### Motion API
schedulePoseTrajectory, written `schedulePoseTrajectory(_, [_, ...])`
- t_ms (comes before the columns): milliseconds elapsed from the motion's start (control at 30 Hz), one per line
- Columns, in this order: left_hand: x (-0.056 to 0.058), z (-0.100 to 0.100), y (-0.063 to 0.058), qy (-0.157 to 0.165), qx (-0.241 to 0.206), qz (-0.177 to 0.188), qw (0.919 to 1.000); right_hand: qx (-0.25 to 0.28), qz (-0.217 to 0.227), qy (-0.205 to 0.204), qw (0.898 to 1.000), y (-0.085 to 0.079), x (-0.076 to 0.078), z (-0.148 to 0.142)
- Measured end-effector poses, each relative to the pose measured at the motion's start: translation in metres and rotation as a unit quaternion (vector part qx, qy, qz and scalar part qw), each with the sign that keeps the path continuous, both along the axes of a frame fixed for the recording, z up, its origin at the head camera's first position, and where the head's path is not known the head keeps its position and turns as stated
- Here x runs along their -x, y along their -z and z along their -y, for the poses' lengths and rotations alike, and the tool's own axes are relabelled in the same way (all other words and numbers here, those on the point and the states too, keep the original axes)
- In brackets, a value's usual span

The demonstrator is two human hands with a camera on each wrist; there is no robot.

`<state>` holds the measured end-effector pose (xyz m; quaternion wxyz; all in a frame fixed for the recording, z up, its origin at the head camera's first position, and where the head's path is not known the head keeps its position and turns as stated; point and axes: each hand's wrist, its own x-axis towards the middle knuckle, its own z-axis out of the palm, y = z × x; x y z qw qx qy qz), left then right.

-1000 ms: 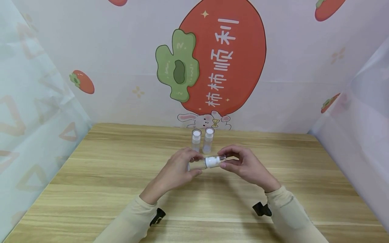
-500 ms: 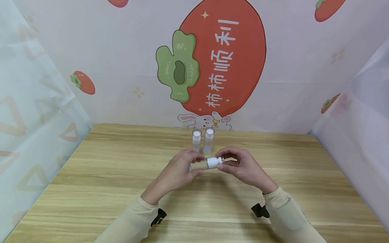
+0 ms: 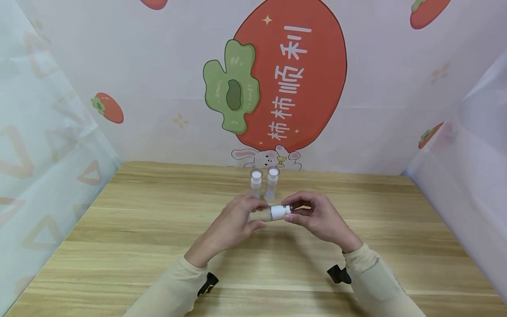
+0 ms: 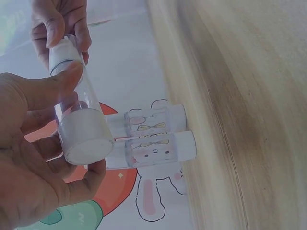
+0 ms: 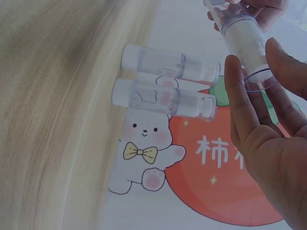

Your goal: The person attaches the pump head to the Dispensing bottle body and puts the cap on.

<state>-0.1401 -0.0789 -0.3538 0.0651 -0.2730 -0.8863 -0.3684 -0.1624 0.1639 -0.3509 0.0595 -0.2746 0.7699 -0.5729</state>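
My left hand (image 3: 235, 220) grips the body of a small clear pump bottle (image 3: 279, 212) with a white collar, held tilted nearly level over the table. Its round white base (image 4: 88, 143) faces the left wrist camera. At the other end, the thumb and fingers of my right hand (image 3: 317, 216) pinch the clear cap, which sits over the white pump top (image 5: 261, 72). Just beyond my hands stand two similar bottles, the left one (image 3: 255, 181) and the right one (image 3: 272, 182), upright with clear caps on. My left fingers hide part of the held bottle's body.
A wooden table (image 3: 158, 246) lies under my hands and arms. Behind it rises a white backdrop (image 3: 166, 141) printed with a big red persimmon and a rabbit, and patterned side sheets flank the table. A black wrist mount (image 3: 339, 274) sticks out from the right sleeve.
The bottle and my left hand have shifted slightly right. My right hand has come a little closer to the bottle, and the clear cap juts out less past the white pump top.
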Motion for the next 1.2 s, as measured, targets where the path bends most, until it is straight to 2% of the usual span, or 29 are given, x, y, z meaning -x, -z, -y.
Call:
schedulePoseTrajectory(400, [0.0009, -0.0018, -0.0006, -0.003, -0.011, -0.011, 0.9999, -0.011, -0.028, 0.031, 0.999, -0.0031, -0.0033, 0.0053])
schedulePoseTrajectory(700, [0.0001, -0.0005, -0.0014, 0.004, -0.007, -0.014, 0.9999, -0.005, -0.017, 0.024, 1.0, -0.0033, -0.0031, 0.0052])
schedulePoseTrajectory(967, [0.0006, -0.0011, -0.0005, 0.004, -0.013, -0.026, 0.9996, -0.011, -0.014, 0.038, 0.999, -0.0036, -0.0024, 0.0068])
schedulePoseTrajectory(1200, [0.0024, -0.0034, -0.0024, 0.012, -0.025, -0.013, 0.9995, -0.006, -0.014, 0.045, 0.999, -0.0084, -0.003, 0.0054])
